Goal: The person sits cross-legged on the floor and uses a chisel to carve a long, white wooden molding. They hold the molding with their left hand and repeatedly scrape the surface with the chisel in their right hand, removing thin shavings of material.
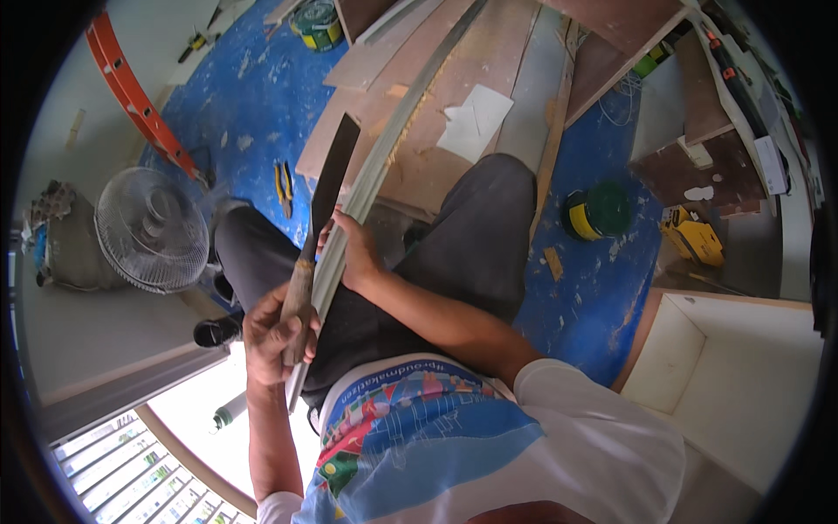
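White-and-blue printed T-shirt (pixel 419 445) is filling the lower part of the view, nearest the camera. Above it, the person is sitting with the knees of dark grey trousers (pixel 489 227) spread apart. Hands: both are grasping. Left hand (pixel 278 336) is closing around the worn wooden handle of a flat, dark metal-bladed tool (pixel 333 175), thumb lying along the handle; the blade is pointing away from the body. Right hand (pixel 356 253) is gripping a long, pale grey-white grooved strip (pixel 384 162), fingertips showing at its left side. The strip is slanting from beside the left hand, over the lap, up to the top of the view; handle and lower strip are overlapping in sight, contact not determinable. Yellowish ragged bits are showing along the strip's right edge. Beyond the lap, broad brown boards (pixel 384 70) are lying with a torn white paper sheet (pixel 476 122) on top. Yellow-handled pliers (pixel 279 185) are resting on the paint-spotted blue floor (pixel 602 341), left of the blade. A dark green tub with a yellow label (pixel 598 212) is standing right of the knees; a round wire-caged fan (pixel 153 229) is standing at far left, near an orange ladder (pixel 140 87).
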{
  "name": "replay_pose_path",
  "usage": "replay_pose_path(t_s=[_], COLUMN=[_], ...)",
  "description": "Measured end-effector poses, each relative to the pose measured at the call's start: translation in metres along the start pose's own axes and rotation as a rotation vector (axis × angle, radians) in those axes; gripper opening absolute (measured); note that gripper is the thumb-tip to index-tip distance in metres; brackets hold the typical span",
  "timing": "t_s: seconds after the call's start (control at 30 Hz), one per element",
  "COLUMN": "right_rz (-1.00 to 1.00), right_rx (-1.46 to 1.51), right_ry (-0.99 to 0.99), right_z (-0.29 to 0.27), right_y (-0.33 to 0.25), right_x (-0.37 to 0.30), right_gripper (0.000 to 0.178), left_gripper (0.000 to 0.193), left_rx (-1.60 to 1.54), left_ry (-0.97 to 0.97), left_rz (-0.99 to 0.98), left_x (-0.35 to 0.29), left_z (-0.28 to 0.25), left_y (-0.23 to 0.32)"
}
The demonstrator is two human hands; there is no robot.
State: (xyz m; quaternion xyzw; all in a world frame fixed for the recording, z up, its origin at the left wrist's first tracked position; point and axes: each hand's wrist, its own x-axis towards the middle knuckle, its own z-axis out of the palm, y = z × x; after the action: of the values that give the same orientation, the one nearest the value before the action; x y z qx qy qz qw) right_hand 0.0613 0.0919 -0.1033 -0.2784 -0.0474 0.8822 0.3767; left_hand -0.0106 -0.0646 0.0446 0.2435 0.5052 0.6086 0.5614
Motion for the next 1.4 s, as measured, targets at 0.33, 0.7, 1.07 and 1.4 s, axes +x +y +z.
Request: replay_pose_path(t_s=[0.33,0.7,1.07,1.4], right_rz=[0.086,-0.121,-0.155,-0.184], right_rx=[0.224,-0.387,-0.347,-0.638], right_ry=[-0.217,0.302,0.171,0.051], right_z=[0.006,-0.012,-0.048,-0.035], right_y=[-0.043,-0.020,0.003,0.008], right_x=[-0.028,0.008,0.023,-0.009], right_gripper=[0.055,0.020,0.041,0.056], left_gripper=[0.059,0.070,0.066,0.064], left_rx=[-0.008,0.492,0.811,0.773], left_ry=[-0.068,0.009,-0.023,0.031], left_rz=[0.032,-0.067,-0.013,-0.180], left_x=[-0.018,-0.001,-0.002,0.007], left_z=[0.016,0.028,-0.013,0.010], left_y=[0.004,-0.005,-0.023,0.008])
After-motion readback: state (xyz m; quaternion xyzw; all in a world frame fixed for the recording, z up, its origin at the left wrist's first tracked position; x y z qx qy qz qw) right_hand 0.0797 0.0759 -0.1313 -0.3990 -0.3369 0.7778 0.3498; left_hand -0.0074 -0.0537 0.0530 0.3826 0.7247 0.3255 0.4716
